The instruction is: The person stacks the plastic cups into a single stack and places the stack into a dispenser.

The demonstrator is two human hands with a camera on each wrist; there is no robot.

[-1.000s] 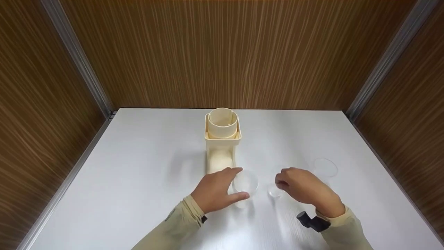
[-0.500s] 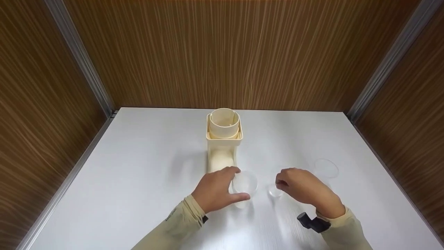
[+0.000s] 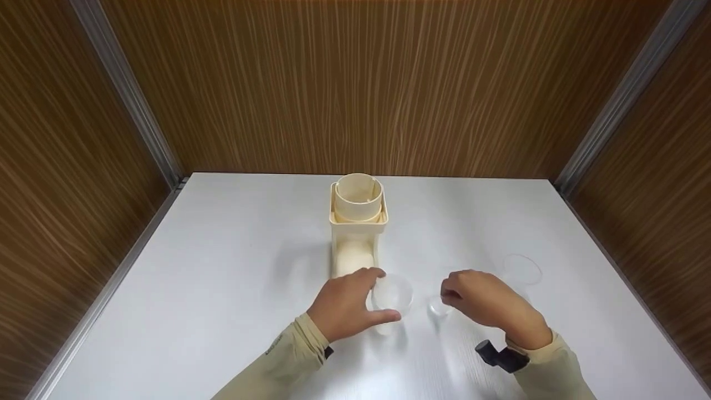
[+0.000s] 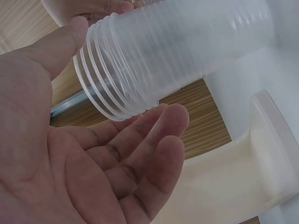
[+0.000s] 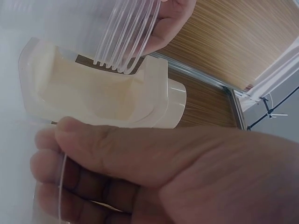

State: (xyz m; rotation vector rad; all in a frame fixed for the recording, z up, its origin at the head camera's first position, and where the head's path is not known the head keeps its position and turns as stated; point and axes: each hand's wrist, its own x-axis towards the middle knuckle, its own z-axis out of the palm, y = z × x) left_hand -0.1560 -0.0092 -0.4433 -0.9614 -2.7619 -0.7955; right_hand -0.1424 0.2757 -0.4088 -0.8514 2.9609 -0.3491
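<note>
In the head view my left hand (image 3: 345, 306) holds a stack of clear plastic cups (image 3: 392, 293), its thumb and fingers curved around the rims. The left wrist view shows several nested rims on this cup stack (image 4: 187, 44), with the thumb touching the edge. My right hand (image 3: 482, 297) pinches a clear plastic cup (image 3: 440, 306) just to the right of the stack. From the right wrist, only a thin clear edge of that cup (image 5: 60, 191) shows between thumb and fingers. Behind the left hand is a cream plastic cup dispenser (image 3: 358, 229) with a round tube at its top.
A clear round rim, seemingly another plastic cup (image 3: 522, 269), is on the white table (image 3: 222, 250) at the right. Wood-grain panels (image 3: 355, 89) with metal corner strips enclose the back and sides.
</note>
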